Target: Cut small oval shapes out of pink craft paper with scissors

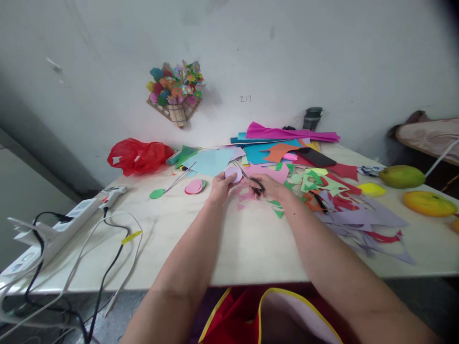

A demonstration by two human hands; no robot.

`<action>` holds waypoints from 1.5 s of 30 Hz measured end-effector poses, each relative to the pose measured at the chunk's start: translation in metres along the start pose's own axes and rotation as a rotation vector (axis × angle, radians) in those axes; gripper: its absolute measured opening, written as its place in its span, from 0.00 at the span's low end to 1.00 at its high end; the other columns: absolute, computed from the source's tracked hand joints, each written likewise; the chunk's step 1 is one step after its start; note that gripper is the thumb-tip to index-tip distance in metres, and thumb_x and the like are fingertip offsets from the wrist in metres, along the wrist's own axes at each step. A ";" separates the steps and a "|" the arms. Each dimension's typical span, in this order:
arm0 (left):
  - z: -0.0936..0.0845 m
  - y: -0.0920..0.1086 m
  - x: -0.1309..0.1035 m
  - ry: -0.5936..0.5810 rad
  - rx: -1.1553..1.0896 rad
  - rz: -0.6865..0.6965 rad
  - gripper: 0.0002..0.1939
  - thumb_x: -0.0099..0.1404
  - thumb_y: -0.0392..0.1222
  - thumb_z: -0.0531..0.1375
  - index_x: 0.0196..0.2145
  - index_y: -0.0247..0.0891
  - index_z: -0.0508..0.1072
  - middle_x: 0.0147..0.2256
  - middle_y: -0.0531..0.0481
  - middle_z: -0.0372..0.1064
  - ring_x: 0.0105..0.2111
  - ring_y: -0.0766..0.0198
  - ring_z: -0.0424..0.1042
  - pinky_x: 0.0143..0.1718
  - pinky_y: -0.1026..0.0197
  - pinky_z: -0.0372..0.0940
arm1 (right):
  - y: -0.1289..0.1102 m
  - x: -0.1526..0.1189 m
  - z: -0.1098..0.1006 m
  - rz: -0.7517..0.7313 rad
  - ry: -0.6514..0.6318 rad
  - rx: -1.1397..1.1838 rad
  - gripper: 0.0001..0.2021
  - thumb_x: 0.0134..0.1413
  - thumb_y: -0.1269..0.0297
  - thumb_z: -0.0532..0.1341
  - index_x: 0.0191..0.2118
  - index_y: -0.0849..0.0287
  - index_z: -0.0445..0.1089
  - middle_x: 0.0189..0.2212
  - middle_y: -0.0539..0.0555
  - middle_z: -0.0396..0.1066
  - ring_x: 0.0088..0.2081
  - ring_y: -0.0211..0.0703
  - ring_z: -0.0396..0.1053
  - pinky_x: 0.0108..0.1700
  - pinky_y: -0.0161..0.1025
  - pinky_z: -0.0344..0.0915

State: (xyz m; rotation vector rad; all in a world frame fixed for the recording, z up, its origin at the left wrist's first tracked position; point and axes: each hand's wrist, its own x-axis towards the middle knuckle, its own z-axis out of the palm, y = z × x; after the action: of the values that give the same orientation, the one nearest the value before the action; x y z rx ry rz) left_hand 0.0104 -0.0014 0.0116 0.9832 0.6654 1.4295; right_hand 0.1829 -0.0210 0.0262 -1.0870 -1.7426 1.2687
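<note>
My left hand (pixel 221 186) pinches a round lilac paper disc (pixel 234 174) above the middle of the table, with a pinkish edge showing under it. Black-handled scissors (pixel 256 185) are in my right hand (pixel 269 185), its fingers around the handles. The blades point up and left, close beside the disc; whether they touch it I cannot tell. Pink paper scraps (pixel 241 195) lie under and between my hands. To the left is a small stack of pink discs (pixel 194 187) with red and green edges, and farther left a green disc (pixel 157 193) at the end of a thin stick.
Paper offcuts (pixel 358 215) spread over the table's right side, near mangoes (pixel 401 176). Coloured sheets (pixel 272 150) and a black phone (pixel 315 156) lie at the back. A red plastic bag (pixel 139 156) sits back left; a power strip (pixel 68 224) and cables cross the left edge.
</note>
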 end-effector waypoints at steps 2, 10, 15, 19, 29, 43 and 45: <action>0.000 0.000 0.000 0.007 -0.005 -0.005 0.16 0.43 0.38 0.70 0.31 0.29 0.74 0.29 0.47 0.73 0.30 0.64 0.73 0.40 0.57 0.67 | 0.001 0.001 0.000 0.001 0.003 -0.009 0.14 0.51 0.54 0.61 0.26 0.60 0.62 0.17 0.48 0.66 0.14 0.32 0.62 0.13 0.29 0.48; 0.001 0.001 -0.001 -0.017 -0.026 -0.010 0.16 0.40 0.37 0.71 0.27 0.31 0.73 0.27 0.49 0.73 0.28 0.65 0.73 0.38 0.60 0.68 | 0.006 0.003 0.000 -0.031 -0.006 0.019 0.13 0.50 0.55 0.61 0.26 0.60 0.63 0.17 0.48 0.66 0.14 0.31 0.61 0.13 0.29 0.49; -0.003 0.002 -0.001 -0.044 0.000 -0.013 0.14 0.41 0.37 0.70 0.27 0.31 0.73 0.28 0.48 0.74 0.29 0.65 0.73 0.39 0.59 0.68 | 0.007 0.004 -0.001 -0.035 -0.032 0.055 0.13 0.50 0.54 0.60 0.29 0.60 0.64 0.17 0.47 0.66 0.14 0.31 0.61 0.13 0.29 0.49; -0.006 0.002 0.000 -0.056 0.027 -0.018 0.14 0.43 0.37 0.69 0.29 0.31 0.73 0.30 0.46 0.74 0.30 0.63 0.73 0.41 0.58 0.67 | 0.006 0.003 -0.001 -0.031 -0.040 0.044 0.14 0.51 0.53 0.59 0.28 0.60 0.63 0.17 0.47 0.66 0.14 0.32 0.61 0.13 0.29 0.49; -0.006 0.002 0.001 -0.062 0.008 -0.029 0.14 0.44 0.35 0.69 0.30 0.29 0.73 0.30 0.46 0.74 0.30 0.63 0.74 0.41 0.58 0.67 | 0.006 0.003 -0.002 -0.047 -0.042 0.007 0.13 0.51 0.56 0.60 0.26 0.60 0.63 0.17 0.47 0.65 0.14 0.31 0.61 0.13 0.29 0.49; -0.010 0.002 0.002 -0.079 0.022 -0.034 0.14 0.45 0.35 0.69 0.32 0.30 0.73 0.30 0.46 0.74 0.31 0.63 0.75 0.42 0.59 0.67 | -0.005 -0.001 0.002 -0.040 -0.029 0.073 0.12 0.46 0.57 0.61 0.23 0.59 0.60 0.13 0.43 0.56 0.12 0.30 0.56 0.12 0.30 0.46; -0.011 0.002 0.003 -0.085 0.028 -0.038 0.15 0.45 0.35 0.69 0.32 0.30 0.74 0.30 0.46 0.74 0.31 0.62 0.75 0.42 0.58 0.67 | -0.006 -0.002 0.003 -0.041 -0.028 0.094 0.12 0.44 0.57 0.62 0.23 0.59 0.60 0.13 0.42 0.55 0.13 0.31 0.56 0.12 0.30 0.46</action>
State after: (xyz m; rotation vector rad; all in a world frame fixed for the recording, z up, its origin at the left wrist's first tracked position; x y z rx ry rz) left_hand 0.0003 0.0030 0.0087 1.0424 0.6396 1.3403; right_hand 0.1800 -0.0248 0.0315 -0.9798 -1.7001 1.3324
